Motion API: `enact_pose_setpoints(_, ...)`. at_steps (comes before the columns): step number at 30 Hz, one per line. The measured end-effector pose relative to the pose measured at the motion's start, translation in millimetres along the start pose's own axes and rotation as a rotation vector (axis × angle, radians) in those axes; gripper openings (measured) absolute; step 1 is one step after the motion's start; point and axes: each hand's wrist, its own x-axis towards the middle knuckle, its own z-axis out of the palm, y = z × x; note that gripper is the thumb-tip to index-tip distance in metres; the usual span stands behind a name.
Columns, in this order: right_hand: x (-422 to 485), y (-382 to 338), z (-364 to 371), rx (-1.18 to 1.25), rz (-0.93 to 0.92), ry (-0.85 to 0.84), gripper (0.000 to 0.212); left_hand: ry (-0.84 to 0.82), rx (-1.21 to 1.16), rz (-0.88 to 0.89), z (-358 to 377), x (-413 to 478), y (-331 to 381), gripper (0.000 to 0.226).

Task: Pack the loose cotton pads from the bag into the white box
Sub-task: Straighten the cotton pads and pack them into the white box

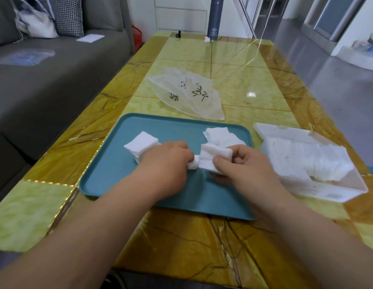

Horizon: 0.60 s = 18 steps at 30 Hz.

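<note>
A teal tray (171,126) lies on the table in front of me. My right hand (242,165) grips a stack of white cotton pads (214,156) over the tray's middle. My left hand (168,161) is closed on the stack's left end, where a small white piece (193,163) shows. Another stack of pads (140,143) rests on the tray behind my left hand, and a loose heap of pads (220,134) lies at the tray's back right. The white box (338,187) stands open to the right of the tray, with rows of pads inside. The empty translucent bag (187,92) lies flat beyond the tray.
A grey sofa (45,80) with a white handbag and a cushion runs along the table's left side. A tall dark cylinder (214,17) and a small white object stand at the table's far end. The yellow-green table (254,80) has its edge at the right.
</note>
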Motion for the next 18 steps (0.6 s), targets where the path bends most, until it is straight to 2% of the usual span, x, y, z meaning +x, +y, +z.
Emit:
enact_pose_setpoints(3,0.8,-1.3,-1.6,-0.029,-0.029,0.034,0.006,0.026,-0.040,-0.029,-0.9,1.0,-1.3,0.025)
enact_pose_setpoints(6,0.2,-2.3,-4.9,-0.196,-0.092,0.069,0.005,0.048,-0.095,-0.007,-7.6,-2.7,-6.1,0.020)
enact_pose_setpoints(8,-0.2,-2.6,-4.0,-0.152,-0.062,0.058,0.005,0.114,-0.228,-0.047,-12.0,-6.9,-3.9,0.016)
enact_pose_setpoints(11,-1.6,-6.6,-1.3,-0.016,0.026,0.051,0.005,0.189,-0.605,-0.212,-16.9,-10.1,0.0,0.012)
enact_pose_setpoints(14,-1.0,-6.7,-4.3,-0.149,-0.029,0.081,0.008,0.119,-1.148,-0.384,-19.9,-11.6,5.7,0.017)
enact_pose_setpoints(16,-3.3,-7.4,-3.7,-0.188,-0.043,0.065,0.011,0.081,-1.428,-0.438,-19.8,-11.7,12.3,0.020)
enact_pose_setpoints(18,-3.3,-7.3,-2.8,-0.169,-0.030,0.049,0.011,0.043,-1.580,-0.401,-19.0,-9.3,17.4,0.016)
